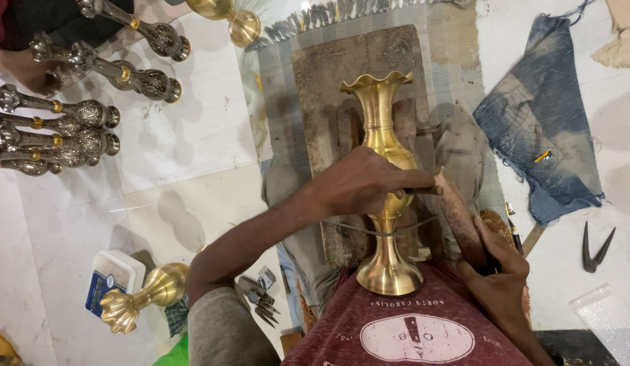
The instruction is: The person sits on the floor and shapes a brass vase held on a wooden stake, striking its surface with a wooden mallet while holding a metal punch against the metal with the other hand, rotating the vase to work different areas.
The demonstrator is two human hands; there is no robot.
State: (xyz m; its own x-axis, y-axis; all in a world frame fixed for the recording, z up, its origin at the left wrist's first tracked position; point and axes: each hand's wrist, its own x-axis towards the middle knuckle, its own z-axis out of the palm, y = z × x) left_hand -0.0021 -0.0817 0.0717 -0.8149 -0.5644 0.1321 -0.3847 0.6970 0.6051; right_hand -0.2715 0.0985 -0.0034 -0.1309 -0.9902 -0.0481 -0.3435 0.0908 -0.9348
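Nearest the camera, at the bottom centre of the frame, the foot of a brass vase (386,196) rests against the person's maroon shirt (410,332), its frilled mouth pointing up the frame over a worn wooden board (328,74) that lies on a fringed mat (437,41). The left hand (359,183) is wrapped over the belly of the vase, fingers closed around a thin metal tool whose tip is pressed to the brass. The right hand (494,261), at lower right, is clamped on the handle of a wooden mallet (457,210) whose head sits just beside the tool's end. By the look of it the step in hand is chasing a pattern into the vase's body; the next move seems to call for a short, square tap while the left hand keeps the tip from skidding. The tool's point and any marks under it are hidden by the left hand. At upper left a row of silver-coloured vases (57,129) is cut off by the edge, and a strap or wire across the neck of the vase is hard to make out.
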